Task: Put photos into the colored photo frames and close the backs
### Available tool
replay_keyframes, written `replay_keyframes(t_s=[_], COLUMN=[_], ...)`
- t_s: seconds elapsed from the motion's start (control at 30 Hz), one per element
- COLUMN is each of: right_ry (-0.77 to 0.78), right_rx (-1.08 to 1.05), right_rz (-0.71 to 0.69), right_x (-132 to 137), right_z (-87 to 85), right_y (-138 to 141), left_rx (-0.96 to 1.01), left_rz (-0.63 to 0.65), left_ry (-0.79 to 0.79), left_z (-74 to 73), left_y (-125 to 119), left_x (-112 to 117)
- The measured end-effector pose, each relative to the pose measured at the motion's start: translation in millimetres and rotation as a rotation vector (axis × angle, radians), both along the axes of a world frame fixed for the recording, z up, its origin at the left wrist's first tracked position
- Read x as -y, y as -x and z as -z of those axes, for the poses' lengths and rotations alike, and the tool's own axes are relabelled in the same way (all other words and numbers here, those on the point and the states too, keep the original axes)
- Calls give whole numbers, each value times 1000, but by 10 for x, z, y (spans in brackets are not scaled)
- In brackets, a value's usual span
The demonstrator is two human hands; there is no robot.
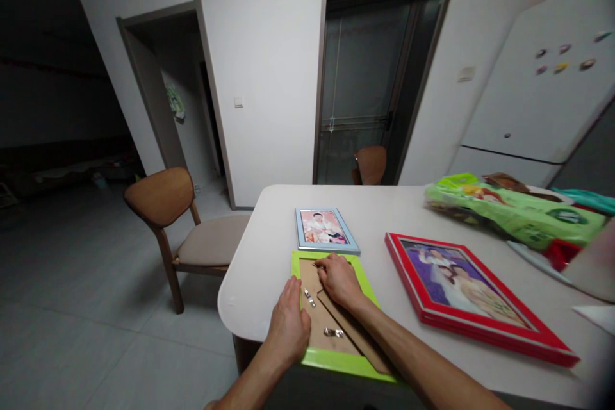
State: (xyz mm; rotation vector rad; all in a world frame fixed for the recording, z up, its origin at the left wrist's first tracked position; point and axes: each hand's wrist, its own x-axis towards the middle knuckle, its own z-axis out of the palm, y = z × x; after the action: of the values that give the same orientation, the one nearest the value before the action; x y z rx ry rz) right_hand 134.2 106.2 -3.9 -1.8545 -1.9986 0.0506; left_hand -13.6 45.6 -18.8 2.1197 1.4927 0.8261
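Note:
A lime-green picture frame (336,363) lies face down at the table's near edge, its brown backing board (319,317) showing. My left hand (288,323) grips the frame's left side, fingers along the rim and thumb toward the board. Near the far end of the board, my right hand (340,278) has its fingers bent and pinched at a small metal clip (316,264), which they partly cover. Two more metal clips, a left one (309,298) and a nearer one (333,332), show on the board. The brown stand leg (355,330) runs under my right forearm.
Just beyond lies a light-blue framed photo (327,230). A red framed photo (473,295) is to the right, with a green plastic package (519,208) behind it. A wooden chair (177,224) stands left of the white table (254,269).

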Motion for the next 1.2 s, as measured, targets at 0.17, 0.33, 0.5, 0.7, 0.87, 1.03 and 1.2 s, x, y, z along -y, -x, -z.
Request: replay_keyframes(t_s=[0.17,0.33,0.5,0.7,0.87,1.03,1.2], right_ry=[9,84,83,87,98,62,-39], right_rx=[-18,-149,-154,-133,-142,-117,-256], right_rz=[-59,-373,-334,-132,-93,-85,-222], right_x=[176,692,963,925,890,881,869], right_z=[-120,-248,-180,-127,-249,-528,-632], right_y=[-30,-157,-184,-257,-258,-164,-18], left_rx=[6,4,33,52,103,380,626], left_rz=[-9,2,1,-11,-15,-73,-91], left_ry=[-4,-3,-8,25,51,110,186], left_z=[12,35,38,-16,-45,-186,-339], left_y=[4,6,9,15,11,-28,165], left_x=[3,4,-1,19,32,8,-114])
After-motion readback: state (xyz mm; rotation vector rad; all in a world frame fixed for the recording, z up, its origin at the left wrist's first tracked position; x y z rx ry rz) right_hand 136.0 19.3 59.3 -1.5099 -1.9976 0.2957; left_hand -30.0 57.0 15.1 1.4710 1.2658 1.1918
